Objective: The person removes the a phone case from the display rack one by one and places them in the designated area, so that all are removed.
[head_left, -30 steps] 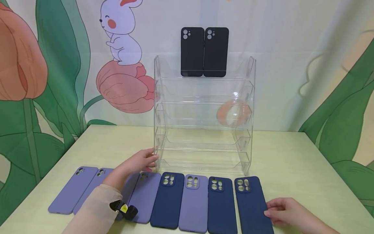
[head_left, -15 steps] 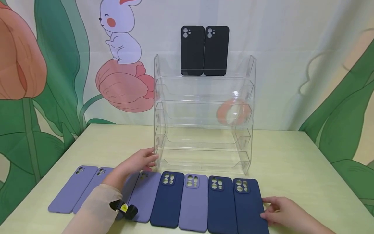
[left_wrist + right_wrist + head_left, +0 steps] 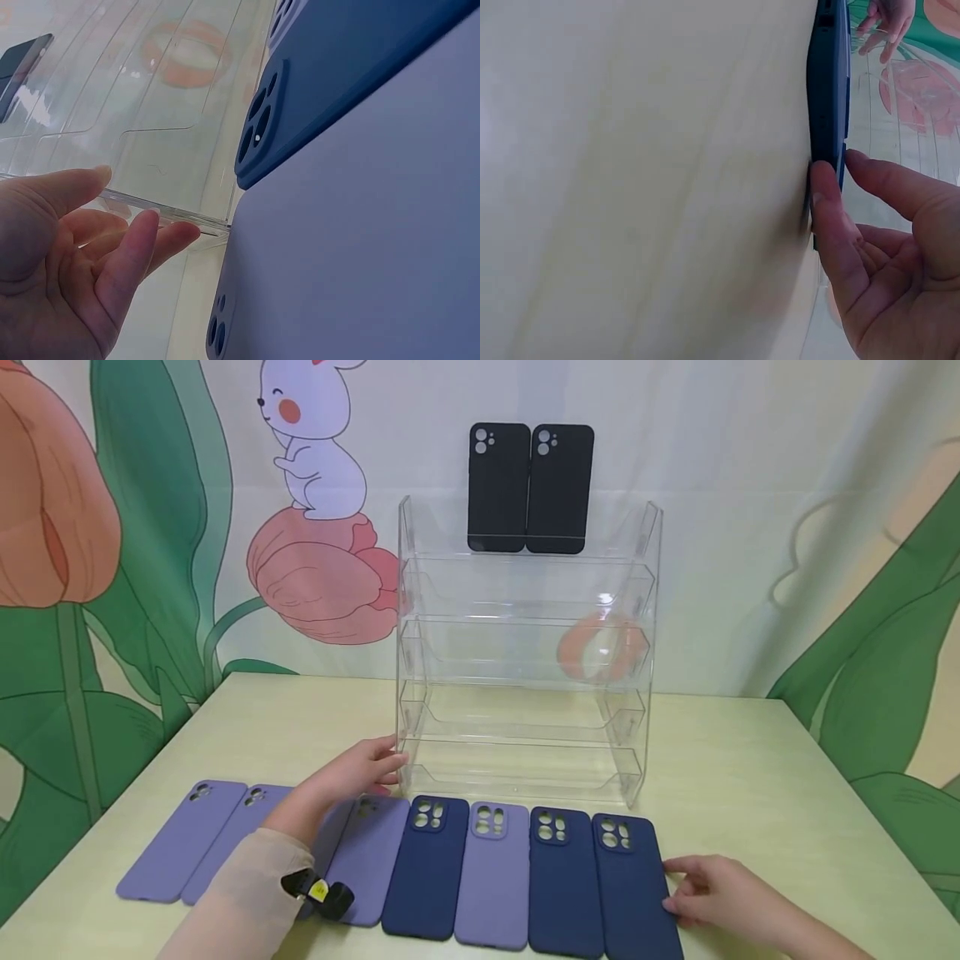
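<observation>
My left hand [image 3: 363, 770] pinches the side wall of a clear acrylic display rack [image 3: 525, 777], low down, with the thumb on one face and fingers on the other. My right hand [image 3: 720, 893] holds the right edge of the rightmost dark blue phone case [image 3: 636, 893] between thumb and fingers. In the right wrist view that case [image 3: 829, 97] appears edge-on, low against the table. It lies side by side with another dark blue phone case [image 3: 566, 893]. Further left come a lilac phone case [image 3: 491, 885] and a third dark blue phone case [image 3: 426, 877].
Several more lilac phone cases [image 3: 180, 843] continue the row leftward, partly hidden by my left forearm. Two black phone cases [image 3: 498, 485] stand upright on the rack's top tier. Behind the pale yellow table [image 3: 742, 768] hangs a printed curtain [image 3: 720, 527].
My right hand has slid the rightmost dark blue phone case leftward and straightened it, closing the gap to its neighbour. My left hand has stayed at the rack. The head view shifted slightly.
</observation>
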Tool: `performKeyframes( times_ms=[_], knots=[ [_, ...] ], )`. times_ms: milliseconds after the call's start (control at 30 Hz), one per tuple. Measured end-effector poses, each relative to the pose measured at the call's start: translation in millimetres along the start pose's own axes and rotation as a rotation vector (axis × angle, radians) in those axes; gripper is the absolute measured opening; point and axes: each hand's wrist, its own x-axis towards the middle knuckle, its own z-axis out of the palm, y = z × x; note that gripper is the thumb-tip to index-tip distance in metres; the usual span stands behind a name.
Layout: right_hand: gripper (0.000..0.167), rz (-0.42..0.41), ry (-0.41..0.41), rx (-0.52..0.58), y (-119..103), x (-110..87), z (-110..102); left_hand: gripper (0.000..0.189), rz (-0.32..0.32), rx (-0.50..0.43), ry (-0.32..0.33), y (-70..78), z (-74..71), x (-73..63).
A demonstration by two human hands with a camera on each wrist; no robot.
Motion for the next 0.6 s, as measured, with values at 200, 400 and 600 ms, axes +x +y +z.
performKeyframes(
  times_ms=[200, 400, 600],
  knots=[
    [0.050, -0.028, 0.003, 0.030, 1.6, 6.0, -1.7, 0.058, 0.000, -0.003, 0.004, -1.1, 0.8, 0.2],
    [0.049, -0.081, 0.037, -0.017, -0.6, 9.5, -3.5, 0.058, 0.001, -0.007, -0.002, -2.3, 0.8, -0.3],
    [0.046, -0.072, 0.178, -0.036, -20.1, 17.7, -18.4, 0.060, 0.003, -0.018, -0.005, -2.5, 0.4, -0.3]
  ],
)
